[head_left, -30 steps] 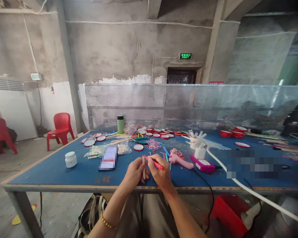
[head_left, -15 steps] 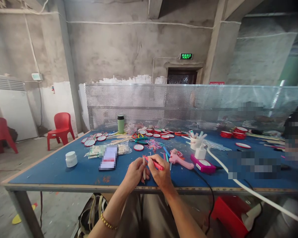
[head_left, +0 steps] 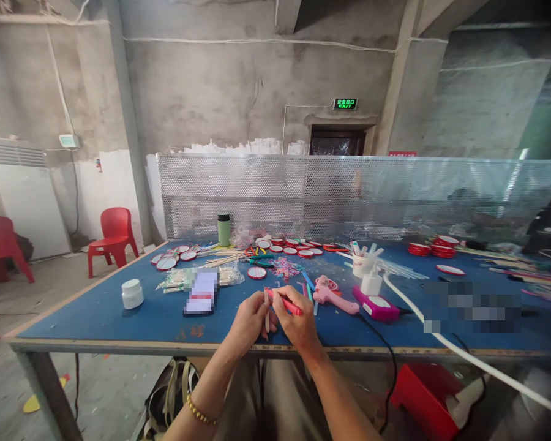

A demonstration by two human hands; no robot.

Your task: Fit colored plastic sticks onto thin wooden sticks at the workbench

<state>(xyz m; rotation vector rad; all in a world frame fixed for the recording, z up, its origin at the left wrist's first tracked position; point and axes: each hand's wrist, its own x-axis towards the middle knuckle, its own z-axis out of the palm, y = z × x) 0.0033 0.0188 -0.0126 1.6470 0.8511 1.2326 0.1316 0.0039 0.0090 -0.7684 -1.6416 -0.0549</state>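
My left hand (head_left: 248, 315) is closed around a thin, pale flat stick (head_left: 267, 320) that points down toward the table's front edge. My right hand (head_left: 296, 318) grips a red pen-like tool (head_left: 290, 302), its tip meeting the upper end of the stick. Fingers hide part of both things. Just beyond my hands lies a pile of small colourful bits (head_left: 284, 268) and a round white disc with a red rim (head_left: 256, 273). To the right of my right hand lies a pink glue gun (head_left: 333, 296).
A phone (head_left: 201, 293) and a white jar (head_left: 132, 294) are on the left. On the right stand a purple box (head_left: 377, 304), a white bottle (head_left: 371, 283) and a cup of sticks (head_left: 360, 266). A white cable (head_left: 413, 309) crosses the table. A green bottle (head_left: 223, 230) stands behind.
My hands, the stick and the red tool stay almost where they were. At the far right edge, a co-worker's arm has drawn back, uncovering more of the sticks there.
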